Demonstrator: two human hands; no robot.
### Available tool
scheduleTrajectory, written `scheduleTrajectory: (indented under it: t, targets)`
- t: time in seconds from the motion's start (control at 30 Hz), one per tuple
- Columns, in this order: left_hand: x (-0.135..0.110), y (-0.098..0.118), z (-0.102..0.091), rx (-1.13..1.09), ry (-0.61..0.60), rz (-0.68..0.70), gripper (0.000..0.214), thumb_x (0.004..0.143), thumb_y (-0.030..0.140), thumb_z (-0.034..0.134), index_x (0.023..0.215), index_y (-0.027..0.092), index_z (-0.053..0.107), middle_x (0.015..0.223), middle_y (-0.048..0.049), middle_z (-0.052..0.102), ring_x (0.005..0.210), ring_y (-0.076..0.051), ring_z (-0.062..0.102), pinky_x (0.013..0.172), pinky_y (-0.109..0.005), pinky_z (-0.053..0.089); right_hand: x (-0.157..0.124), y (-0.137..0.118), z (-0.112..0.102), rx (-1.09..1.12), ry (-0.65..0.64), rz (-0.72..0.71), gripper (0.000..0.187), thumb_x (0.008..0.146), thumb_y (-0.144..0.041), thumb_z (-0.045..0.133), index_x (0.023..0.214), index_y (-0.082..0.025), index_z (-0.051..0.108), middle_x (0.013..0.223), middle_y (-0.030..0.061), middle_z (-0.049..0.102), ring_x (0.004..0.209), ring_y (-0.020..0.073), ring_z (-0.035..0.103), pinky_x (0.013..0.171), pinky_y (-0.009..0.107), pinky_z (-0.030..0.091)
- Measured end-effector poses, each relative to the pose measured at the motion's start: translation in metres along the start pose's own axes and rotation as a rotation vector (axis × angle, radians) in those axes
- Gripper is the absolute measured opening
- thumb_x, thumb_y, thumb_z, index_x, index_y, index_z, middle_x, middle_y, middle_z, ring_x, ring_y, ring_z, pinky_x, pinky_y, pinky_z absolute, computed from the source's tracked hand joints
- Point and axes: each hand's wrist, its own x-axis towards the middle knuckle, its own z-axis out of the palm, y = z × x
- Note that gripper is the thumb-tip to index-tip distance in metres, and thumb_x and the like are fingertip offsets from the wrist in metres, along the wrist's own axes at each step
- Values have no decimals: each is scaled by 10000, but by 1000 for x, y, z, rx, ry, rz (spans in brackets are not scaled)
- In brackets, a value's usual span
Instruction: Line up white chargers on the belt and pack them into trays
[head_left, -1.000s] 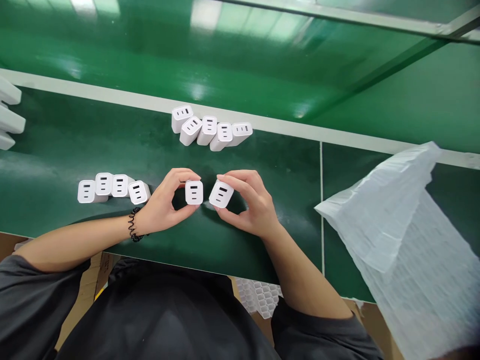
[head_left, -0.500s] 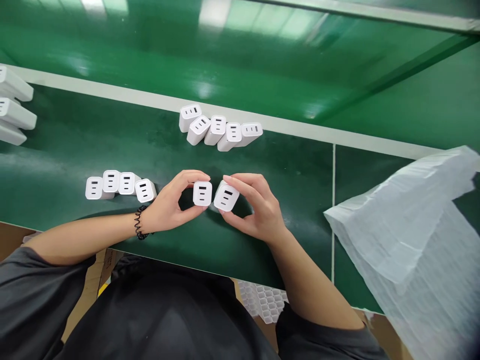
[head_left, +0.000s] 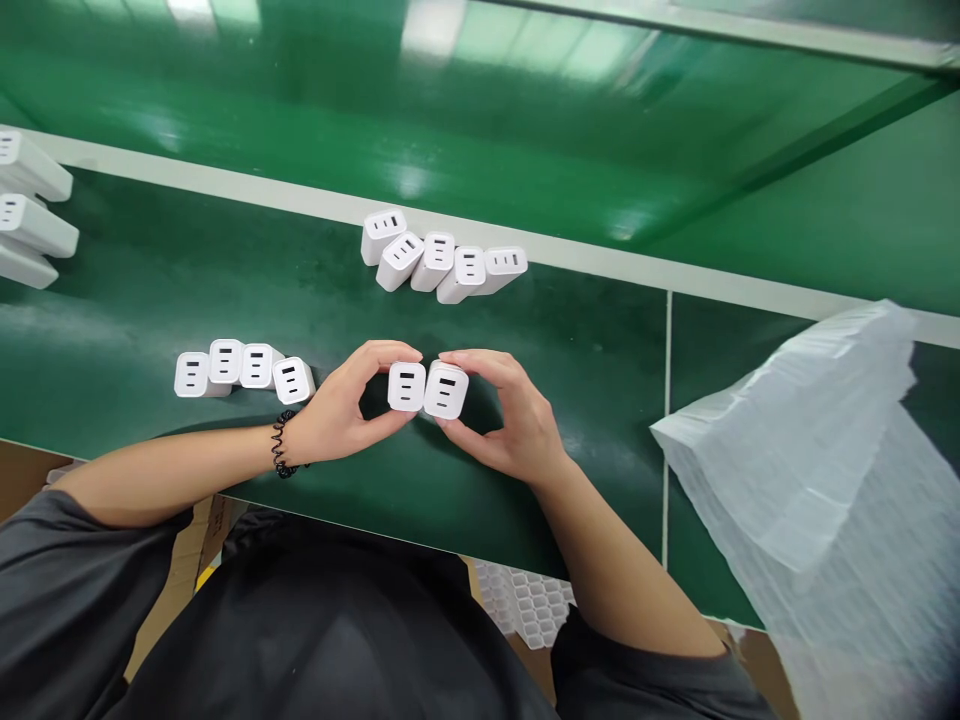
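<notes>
My left hand (head_left: 352,400) pinches a white USB charger (head_left: 406,387) between thumb and fingers, its port face turned up toward me. In my right hand (head_left: 510,415) is a second white charger (head_left: 446,391), gripped at its top and bottom edges and tilted slightly. The two chargers sit side by side, at most a sliver apart; each shows three dark port slots. Just left of my left wrist stands a short row of like chargers (head_left: 256,366). Farther back, beyond my hands, is another group of several chargers (head_left: 438,262).
More white chargers (head_left: 34,225) lie at the far left. A translucent packing sheet (head_left: 780,450) covers the right end of the green bench (head_left: 600,350). Behind runs a pale strip (head_left: 600,259) below a glossy green panel (head_left: 525,140). A clear cell tray (head_left: 536,605) shows below the front edge.
My right hand has turned its charger more upright and brought it slightly left, closer to the one in my left hand. My left hand stays nearly still.
</notes>
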Motion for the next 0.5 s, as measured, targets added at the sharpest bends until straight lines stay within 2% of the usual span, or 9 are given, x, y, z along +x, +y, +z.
scheduleTrajectory:
  t: [0.2, 0.5]
  targets:
    - [1, -2, 0, 23, 3, 15, 468, 882, 197, 670, 1313, 229, 491, 1246, -112, 583, 1198, -218, 574, 974, -369, 540, -1, 1, 1, 11, 0, 8, 572, 844, -207, 704, 1357, -286, 466, 1230, 95, 668, 1103, 286, 666, 883, 476, 593]
    - [0, -2, -1, 34, 9, 12, 459, 875, 192, 677, 1298, 224, 501, 1241, -115, 589, 1191, -228, 569, 1005, -404, 517, 0, 2, 2, -17, 32, -21, 580, 835, -211, 729, 1352, -276, 474, 1193, 102, 680, 1077, 282, 675, 862, 470, 603]
